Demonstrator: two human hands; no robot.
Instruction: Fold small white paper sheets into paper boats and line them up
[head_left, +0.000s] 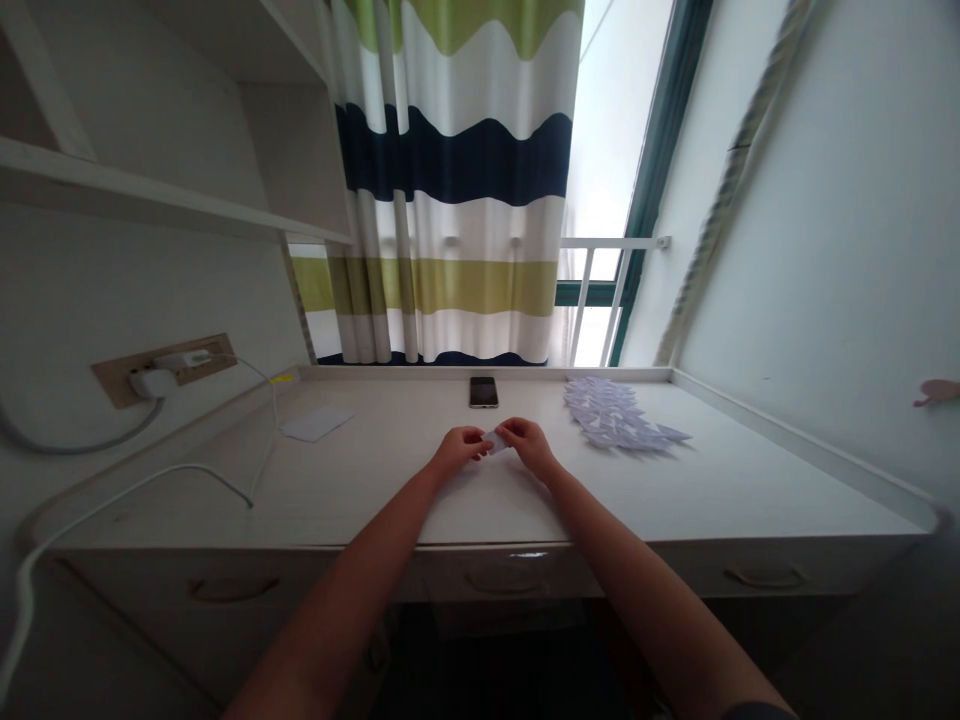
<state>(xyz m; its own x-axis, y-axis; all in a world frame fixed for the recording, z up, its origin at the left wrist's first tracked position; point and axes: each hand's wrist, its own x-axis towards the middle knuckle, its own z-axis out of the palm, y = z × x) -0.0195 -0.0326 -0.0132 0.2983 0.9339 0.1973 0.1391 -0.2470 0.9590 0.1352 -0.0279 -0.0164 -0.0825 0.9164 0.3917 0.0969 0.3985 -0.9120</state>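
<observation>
Between my two hands, just above the middle of the white desk (360, 500), is a small piece of white paper (495, 441). My left hand (459, 449) has its fingers closed on the paper's left side. At the right side, my right hand (526, 444) pinches it as well. Parts of the paper are hidden behind the fingers, so its full shape cannot be made out. Off to the right lies a pile of pointed, folded white paper pieces (611, 412). Flat white paper sheets (316, 424) rest on the left part of the desk.
A dark phone (484, 392) lies beyond my hands near the desk's back edge. White cables run from the wall socket (217, 347) across the left side, one white cable (187, 470) crossing the desk. A striped curtain (457, 230) hangs behind; a shelf (172, 200) juts out upper left.
</observation>
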